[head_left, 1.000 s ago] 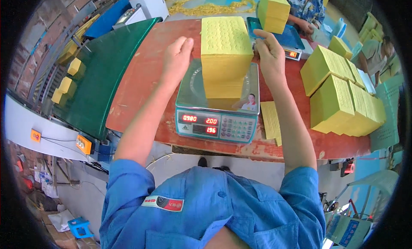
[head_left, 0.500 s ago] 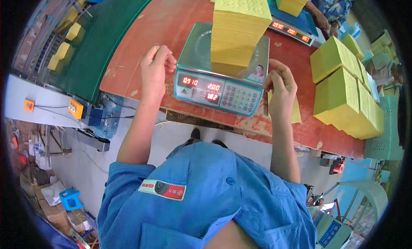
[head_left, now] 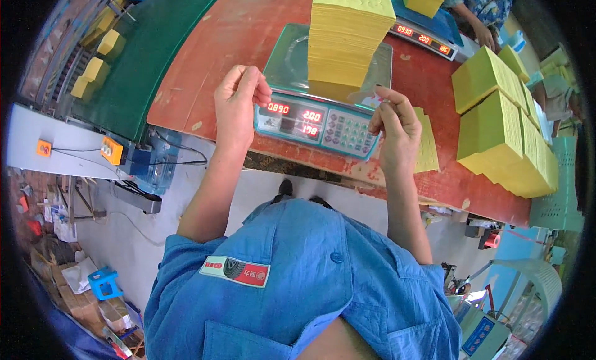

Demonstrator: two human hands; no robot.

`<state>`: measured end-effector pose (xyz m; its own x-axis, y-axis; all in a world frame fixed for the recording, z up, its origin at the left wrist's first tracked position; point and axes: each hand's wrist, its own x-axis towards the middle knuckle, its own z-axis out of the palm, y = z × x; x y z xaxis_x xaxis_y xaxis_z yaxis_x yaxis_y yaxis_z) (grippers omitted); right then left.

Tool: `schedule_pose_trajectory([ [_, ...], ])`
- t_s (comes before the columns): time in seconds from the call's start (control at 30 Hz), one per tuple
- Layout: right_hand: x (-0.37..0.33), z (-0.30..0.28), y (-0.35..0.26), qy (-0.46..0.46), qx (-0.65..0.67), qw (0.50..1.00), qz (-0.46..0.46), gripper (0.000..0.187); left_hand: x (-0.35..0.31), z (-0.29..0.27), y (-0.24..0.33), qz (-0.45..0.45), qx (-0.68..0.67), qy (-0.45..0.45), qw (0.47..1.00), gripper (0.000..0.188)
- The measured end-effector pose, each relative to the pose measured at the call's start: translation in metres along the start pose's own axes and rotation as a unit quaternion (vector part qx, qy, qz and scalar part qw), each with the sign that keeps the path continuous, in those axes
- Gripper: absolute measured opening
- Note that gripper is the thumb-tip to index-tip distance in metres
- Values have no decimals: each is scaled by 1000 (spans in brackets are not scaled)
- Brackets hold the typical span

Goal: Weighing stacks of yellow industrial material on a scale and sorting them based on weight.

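A tall stack of yellow paper sheets (head_left: 344, 46) with round marks on its top stands on the steel pan of a teal-and-white digital scale (head_left: 288, 133), whose red display is lit. My left hand (head_left: 239, 99) hovers by the scale's front left corner, fingers loosely bent and nothing visible in them. Over the front right corner is my right hand (head_left: 397, 124), with thumb and fingers half curled, slightly apart, and nothing visible between them. Some loose yellow sheets (head_left: 427, 145) lie on the table beside and partly behind my right hand.
The scale stands on a worn red table (head_left: 205, 62). More yellow stacks (head_left: 490, 136) fill its right side. Across it, a person (head_left: 475, 18) is near a second scale (head_left: 422, 37) bearing another stack. On the left, a green conveyor belt (head_left: 149, 49) runs past small yellow blocks (head_left: 96, 69).
Both hands have shifted slightly; the right has come inward and down toward the scale's front corner. The red readings have dropped a little. The stack stays on the pan.
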<state>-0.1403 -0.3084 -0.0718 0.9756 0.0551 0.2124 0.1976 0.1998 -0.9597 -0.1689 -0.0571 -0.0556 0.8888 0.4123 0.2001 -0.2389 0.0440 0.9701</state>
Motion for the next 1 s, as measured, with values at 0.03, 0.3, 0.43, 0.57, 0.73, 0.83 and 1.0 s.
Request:
schedule_pose_trajectory([
  [0.03, 1, -1, 1, 0, 5, 1000, 2, 20, 1, 2, 1, 0, 1, -3, 1000, 22],
  [0.3, 6, -14, -2, 23, -5, 1000, 7, 20, 15, 15, 3, 10, 17, -27, 999, 21],
  [0.43, 4, -18, 1, 48, -15, 998, 24, 19, 26, 23, 3, -13, 9, -28, 999, 20],
  [0.57, 2, -10, -10, 63, -18, 997, 30, 18, 41, 23, 12, 25, 12, -26, 999, 19],
  [0.73, 13, 7, -20, 85, -75, 993, -25, 19, 95, 15, 4, 40, -9, -15, 999, 13],
  [0.83, 21, 24, -23, 120, -71, 989, -40, 18, 148, 11, -13, 21, -20, -15, 999, 11],
  [1.0, 37, 60, -41, 176, -63, 973, -135, 11, 260, 14, -80, 43, 101, -118, 987, 17],
])
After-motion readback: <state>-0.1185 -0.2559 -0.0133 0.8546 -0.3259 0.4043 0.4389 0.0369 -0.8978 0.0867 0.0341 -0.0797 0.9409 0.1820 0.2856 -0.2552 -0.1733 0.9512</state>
